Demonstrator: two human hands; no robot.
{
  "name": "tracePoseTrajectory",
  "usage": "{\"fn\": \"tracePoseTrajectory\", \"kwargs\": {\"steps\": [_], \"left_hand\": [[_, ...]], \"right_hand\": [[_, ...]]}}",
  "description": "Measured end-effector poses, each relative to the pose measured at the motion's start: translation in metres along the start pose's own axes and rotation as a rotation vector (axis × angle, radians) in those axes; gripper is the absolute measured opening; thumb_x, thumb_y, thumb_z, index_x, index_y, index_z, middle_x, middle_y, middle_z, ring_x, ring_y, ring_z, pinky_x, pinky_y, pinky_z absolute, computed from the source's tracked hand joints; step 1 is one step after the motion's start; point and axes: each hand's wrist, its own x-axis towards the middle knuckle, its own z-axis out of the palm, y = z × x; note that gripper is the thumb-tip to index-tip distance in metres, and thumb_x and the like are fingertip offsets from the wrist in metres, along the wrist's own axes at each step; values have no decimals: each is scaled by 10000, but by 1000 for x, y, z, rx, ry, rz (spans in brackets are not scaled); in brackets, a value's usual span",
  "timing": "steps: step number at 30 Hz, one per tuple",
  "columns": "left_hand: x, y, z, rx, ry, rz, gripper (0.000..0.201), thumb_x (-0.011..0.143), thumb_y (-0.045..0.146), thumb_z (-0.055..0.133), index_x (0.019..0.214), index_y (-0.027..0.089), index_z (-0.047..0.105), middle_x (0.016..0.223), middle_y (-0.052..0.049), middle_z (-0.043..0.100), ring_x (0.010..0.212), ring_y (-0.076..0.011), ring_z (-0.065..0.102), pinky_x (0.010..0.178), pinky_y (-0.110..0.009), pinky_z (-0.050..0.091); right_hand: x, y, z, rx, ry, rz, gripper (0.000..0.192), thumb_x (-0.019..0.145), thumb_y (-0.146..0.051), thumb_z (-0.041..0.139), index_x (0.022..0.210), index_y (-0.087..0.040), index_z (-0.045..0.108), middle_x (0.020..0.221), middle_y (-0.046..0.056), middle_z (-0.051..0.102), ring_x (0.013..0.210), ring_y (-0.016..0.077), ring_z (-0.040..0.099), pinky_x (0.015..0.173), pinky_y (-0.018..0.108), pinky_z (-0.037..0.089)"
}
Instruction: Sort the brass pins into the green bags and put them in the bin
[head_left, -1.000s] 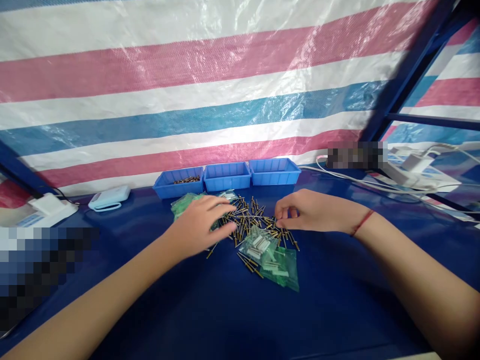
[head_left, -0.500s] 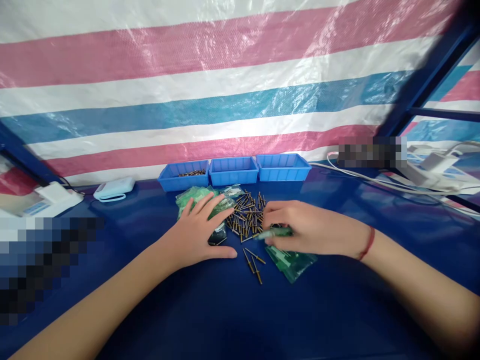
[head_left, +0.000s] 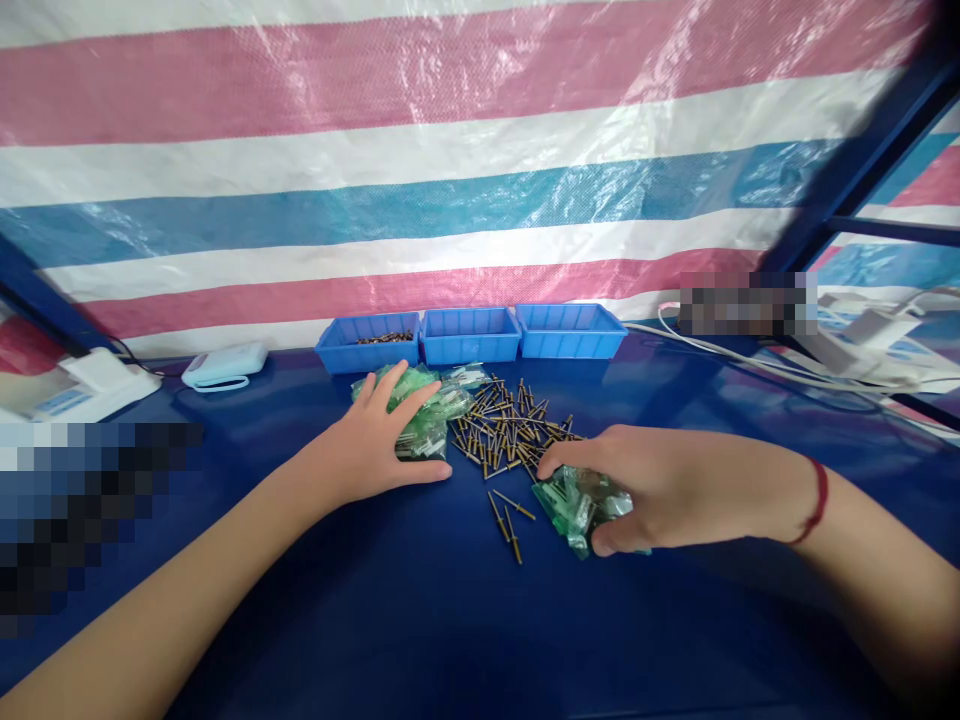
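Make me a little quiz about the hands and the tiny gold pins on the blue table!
1. True or false: the left hand lies flat on a pile of green bags.
2. How many blue bins stand at the back?
3. What does the right hand grip? A) a green bag B) a white cable C) a bin

Key
1. True.
2. Three; only the left one shows pins inside.
3. A. The loose gold pins lie between the hands.
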Motion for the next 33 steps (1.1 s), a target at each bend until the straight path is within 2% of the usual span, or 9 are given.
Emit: {"fn": "tracePoseTrajectory", "kwargs": {"steps": [7, 14, 17, 19, 22, 24, 26, 28, 33], "left_hand": [[2, -10, -7, 41, -3, 68, 758, 804, 711, 454, 1456, 355, 298, 1556, -105, 197, 1384, -380, 271, 1035, -551, 361], [4, -12, -8, 63, 57, 84, 750, 806, 681, 488, 1451, 339, 320, 1486, -105, 303, 1248, -374, 420, 997, -534, 388], [5, -12, -7, 58, 63, 29, 842, 749, 739, 501, 1467, 362, 275, 1524, -119, 226, 1244, -404, 408, 968, -550, 396], [6, -12, -7, 55, 56, 10, 881, 728, 763, 497, 1475, 366, 253, 1506, -124, 279, 1246, -408, 399, 966, -551, 390], [8, -11, -6, 67, 53, -1, 869, 732, 759, 490, 1470, 351, 282, 1368, -114, 477, 1179, -384, 445, 947, -549, 393], [10, -10, -5, 89, 76, -20, 835, 732, 758, 483, 1448, 356, 333, 1304, -104, 533, 1180, -398, 432, 933, -577, 379], [11, -9, -5, 75, 93, -24, 801, 732, 744, 495, 1419, 348, 385, 1270, -102, 546, 1214, -404, 408, 953, -578, 358], [12, -8, -5, -6, 76, -14, 763, 744, 700, 524, 1401, 332, 405, 1248, -99, 538, 1188, -367, 460, 963, -514, 380], [14, -8, -5, -109, 76, -19, 640, 797, 587, 541, 1365, 314, 431, 1212, -80, 537, 1081, -310, 550, 908, -439, 436]], "right_hand": [[3, -3, 3, -93, 103, -58, 231, 685, -235, 696, 859, -202, 547, 857, 20, 584, 765, 197, 582, 626, 269, 396], [6, -4, 6, -106, 130, -131, 221, 697, -233, 701, 781, -195, 500, 938, 18, 519, 734, 153, 529, 634, 262, 375], [3, -3, 2, -103, 134, -198, 190, 717, -183, 665, 726, -196, 476, 786, -20, 524, 680, 132, 502, 606, 249, 352], [-3, 1, -5, -53, 159, -224, 158, 775, -232, 632, 730, -203, 483, 704, -38, 519, 624, 121, 481, 567, 241, 342], [-12, 13, -21, 27, 366, -210, 188, 825, -383, 612, 850, -213, 536, 752, -20, 579, 635, 134, 499, 565, 253, 367], [-18, 23, -32, 23, 550, -121, 264, 821, -442, 618, 930, -212, 552, 810, 7, 614, 694, 162, 529, 604, 275, 388], [-22, 34, -40, 10, 634, -3, 301, 823, -471, 611, 957, -207, 562, 831, 29, 630, 731, 186, 552, 628, 294, 399], [-26, 46, -45, 25, 569, 73, 318, 821, -491, 605, 961, -206, 577, 838, 44, 643, 755, 206, 575, 638, 304, 416], [-24, 71, -43, 63, 208, 118, 288, 793, -478, 612, 853, -197, 627, 798, 48, 654, 736, 213, 606, 612, 300, 438]]}}
